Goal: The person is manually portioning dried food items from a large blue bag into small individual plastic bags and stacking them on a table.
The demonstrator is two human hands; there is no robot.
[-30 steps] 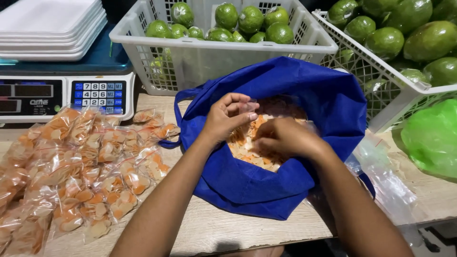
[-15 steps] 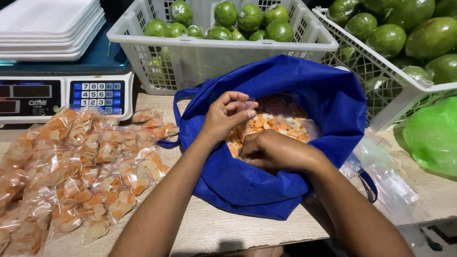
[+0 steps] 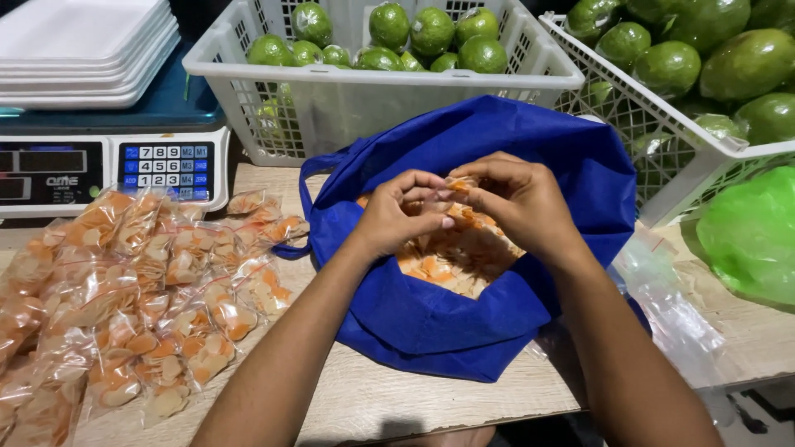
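Fingers [image 3: 443,192] of both hands pinch one small packet [image 3: 460,184] | packet sits between left hand [image 3: 402,217] and right hand [image 3: 517,199], just above blue bag [image 3: 464,323] mouth | equally near both

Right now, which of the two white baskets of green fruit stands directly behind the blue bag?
The left white basket, with the smaller round green fruit. It sits straight behind the blue bag; the other basket stands tilted, farther right, with larger fruit.
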